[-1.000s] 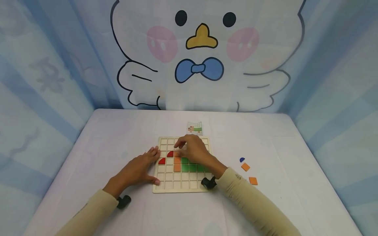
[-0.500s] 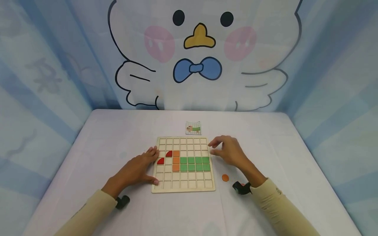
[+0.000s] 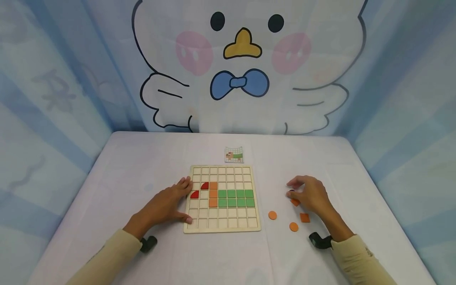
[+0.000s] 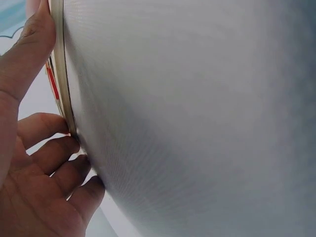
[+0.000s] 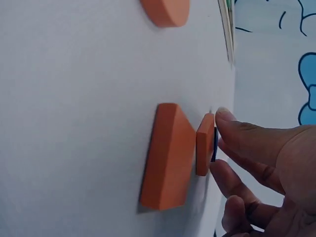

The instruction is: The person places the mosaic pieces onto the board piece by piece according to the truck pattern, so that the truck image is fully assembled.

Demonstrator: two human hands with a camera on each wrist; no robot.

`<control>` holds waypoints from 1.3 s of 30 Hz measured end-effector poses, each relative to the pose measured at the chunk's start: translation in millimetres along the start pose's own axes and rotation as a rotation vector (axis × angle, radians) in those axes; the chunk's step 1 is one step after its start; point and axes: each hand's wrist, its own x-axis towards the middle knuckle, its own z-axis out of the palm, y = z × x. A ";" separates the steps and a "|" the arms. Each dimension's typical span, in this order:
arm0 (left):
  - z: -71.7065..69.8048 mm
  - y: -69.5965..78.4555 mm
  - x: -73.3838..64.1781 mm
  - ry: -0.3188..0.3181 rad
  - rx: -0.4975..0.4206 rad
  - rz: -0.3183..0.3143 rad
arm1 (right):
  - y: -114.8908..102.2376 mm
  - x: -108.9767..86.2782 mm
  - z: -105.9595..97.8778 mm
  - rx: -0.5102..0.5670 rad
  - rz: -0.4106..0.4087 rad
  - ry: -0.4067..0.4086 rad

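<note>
My left hand [image 3: 170, 202] lies at the left edge of a wooden grid board [image 3: 228, 218]. Its fingers and thumb are spread and touch that edge, as the left wrist view also shows. On the board are two red quarter-circle tiles [image 3: 194, 194], a column of orange square tiles [image 3: 213, 194] and a block of green square tiles [image 3: 236, 198]. To the right of the board, my right hand [image 3: 310, 194] has its thumb and fingers at a small blue half-circle tile [image 5: 215, 143], pinching it low by the table. That hand partly hides it in the head view.
Beside the right hand lie two orange square tiles [image 3: 304, 218], one partly covered by the fingers. Two orange round tiles [image 3: 272, 215] lie nearer the board. Behind the board is a small picture card [image 3: 234, 155]. A printed curtain [image 3: 238, 111] hangs behind the table.
My right hand has moved from over the board to the right, down to the blue half-circle tile, uncovering the green tiles and two orange round tiles. The left hand has stayed at the board's edge.
</note>
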 end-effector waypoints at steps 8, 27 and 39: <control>-0.1 0.5 -0.9 0.007 0.002 0.001 | 4.8 4.1 3.2 -0.007 0.028 -0.023; -1.8 3.2 -1.3 0.003 0.012 -0.004 | -10.1 7.7 9.7 -0.055 0.054 -0.091; -4.2 4.9 -2.4 -0.001 0.006 -0.007 | -64.8 13.8 27.9 0.072 -0.092 -0.124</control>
